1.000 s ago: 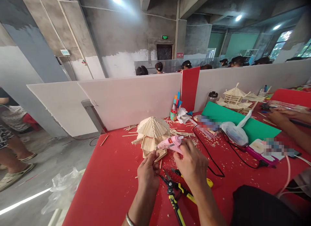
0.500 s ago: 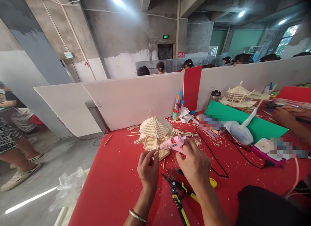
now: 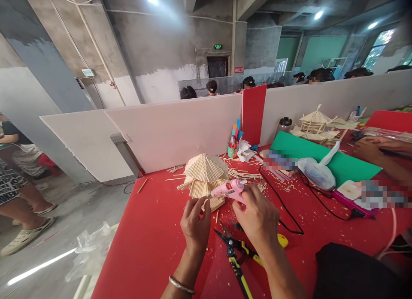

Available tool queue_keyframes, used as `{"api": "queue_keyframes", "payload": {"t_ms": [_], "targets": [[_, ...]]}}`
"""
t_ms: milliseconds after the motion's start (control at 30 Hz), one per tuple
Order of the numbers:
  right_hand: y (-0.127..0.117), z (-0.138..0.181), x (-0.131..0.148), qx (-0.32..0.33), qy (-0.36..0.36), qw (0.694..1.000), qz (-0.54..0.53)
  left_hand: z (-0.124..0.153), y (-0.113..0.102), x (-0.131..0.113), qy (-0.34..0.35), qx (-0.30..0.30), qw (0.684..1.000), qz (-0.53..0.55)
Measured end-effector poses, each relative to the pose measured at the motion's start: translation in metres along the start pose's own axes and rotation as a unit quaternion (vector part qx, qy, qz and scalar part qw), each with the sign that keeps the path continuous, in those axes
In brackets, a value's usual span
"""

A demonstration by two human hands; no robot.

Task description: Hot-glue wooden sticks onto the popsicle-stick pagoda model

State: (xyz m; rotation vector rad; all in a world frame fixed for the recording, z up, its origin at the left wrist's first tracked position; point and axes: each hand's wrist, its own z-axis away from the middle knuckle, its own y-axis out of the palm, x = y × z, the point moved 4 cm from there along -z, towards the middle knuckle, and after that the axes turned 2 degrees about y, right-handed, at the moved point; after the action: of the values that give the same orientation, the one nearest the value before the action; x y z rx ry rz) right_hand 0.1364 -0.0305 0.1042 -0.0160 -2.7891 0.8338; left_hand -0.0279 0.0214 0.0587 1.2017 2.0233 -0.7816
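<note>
My right hand point(image 3: 259, 211) is wrapped round a pink hot glue gun point(image 3: 228, 190), its nozzle pointing left at the fingertips of my left hand point(image 3: 195, 219). Those left fingers are pinched together close to the nozzle; whatever sits between them is too small to make out. Just behind both hands stands a small pavilion model point(image 3: 206, 170) built of thin wooden sticks, with a ribbed, peaked roof. The glue gun hides part of its lower right side. Below my hands lie pliers or cutters with black and yellow handles point(image 3: 236, 269).
Loose sticks point(image 3: 247, 175) and scraps litter the red table point(image 3: 154, 234). A pen cup point(image 3: 231, 151), a green board point(image 3: 309, 155), a white plastic bag point(image 3: 317, 174) and a black cable point(image 3: 286, 204) lie beyond. Another person's hands point(image 3: 376, 146) work at the right.
The view has shifted very slightly. My left hand has moved a touch to the left; the glue gun stays by its fingertips.
</note>
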Motion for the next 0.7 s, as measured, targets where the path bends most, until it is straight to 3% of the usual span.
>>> {"api": "queue_keyframes", "payload": {"t_ms": [200,500,700], "targets": [[0.001,0.001,0.0,0.012,0.002,1.0,-0.003,-0.002,-0.004,-0.002,0.044,-0.004,0.999,-0.027],[0.003,0.001,0.001,-0.005,-0.004,1.0,-0.005,-0.003,-0.002,-0.005,0.187,-0.007,0.976,-0.109],[0.002,0.001,0.001,-0.012,-0.007,1.0,-0.011,-0.007,0.0,-0.01,0.21,-0.015,0.971,-0.114]]}}
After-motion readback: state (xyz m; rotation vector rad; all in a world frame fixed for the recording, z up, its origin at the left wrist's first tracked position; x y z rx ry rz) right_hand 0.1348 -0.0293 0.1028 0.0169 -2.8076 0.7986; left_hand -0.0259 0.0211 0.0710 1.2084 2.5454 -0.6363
